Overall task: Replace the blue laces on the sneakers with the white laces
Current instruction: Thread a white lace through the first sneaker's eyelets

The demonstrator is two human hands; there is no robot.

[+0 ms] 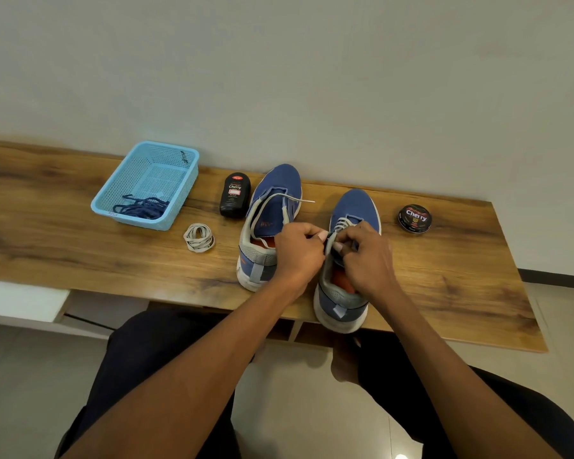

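Note:
Two blue sneakers stand toes-away on the wooden shelf. The right sneaker (353,207) carries a white lace (343,224) threaded through its lower eyelets. My left hand (299,250) and my right hand (367,256) meet over its tongue, each pinching a part of that lace near the upper eyelets. The left sneaker (275,197) has no lacing; a loose white lace end (299,199) lies across its toe. A coiled white lace (199,237) rests on the shelf to the left. The blue laces (143,207) lie bundled in a light blue basket (120,185).
A black shoe polish bottle (234,195) lies between the basket and the left sneaker. A round polish tin (415,218) sits right of the right sneaker. The wooden shelf (461,276) runs along a pale wall; my knees are below its front edge.

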